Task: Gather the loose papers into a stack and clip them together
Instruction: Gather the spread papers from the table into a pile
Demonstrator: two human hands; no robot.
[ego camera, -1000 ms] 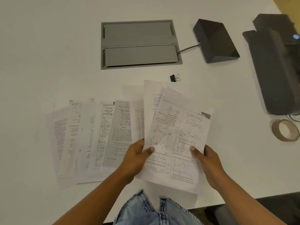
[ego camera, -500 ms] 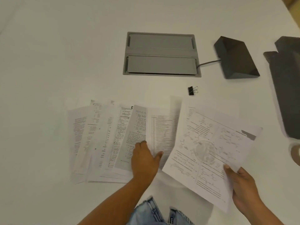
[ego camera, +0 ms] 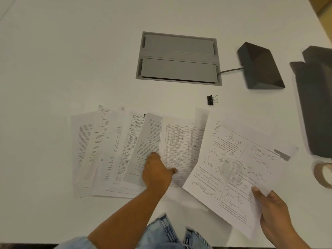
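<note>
a fan of loose papers [ego camera: 115, 151] is spread across the near part of the white table [ego camera: 62, 60], each sheet overlapping the next, so that any one of them can be reached by an exposed edge. the left hand [ego camera: 159, 172] is laid flat on the fan, its fingers extended and nothing clasped in it; the fingertips are pressed on the greyish text page [ego camera: 145, 146] and the thumb is stretched onto the table sheet [ego camera: 181, 142] just beside it. the hand appears to be placed there so that the next sheet can be dragged or peeled out of the fan.

the collected sheets [ego camera: 239, 164] are pinched at their near right corner by the right hand [ego camera: 274, 214], thumb on top and fingers hidden underneath. at least two pages are held, a chemistry page uppermost, and they are kept tilted and lifted to the right of the fan, probably so that the fan is left uncovered while more pages are added. how many sheets are in the bundle cannot be told.

the binder clip [ego camera: 212, 100] is left untouched on the bare table beyond the papers, apart from them. gathering is judged to be at an early stage, since most sheets are not yet picked up, and clipping is not yet begun.

further back a grey cable hatch [ego camera: 179, 58] is set into the table, and a roll of tape [ego camera: 323, 174] is seen at the right edge.
</note>
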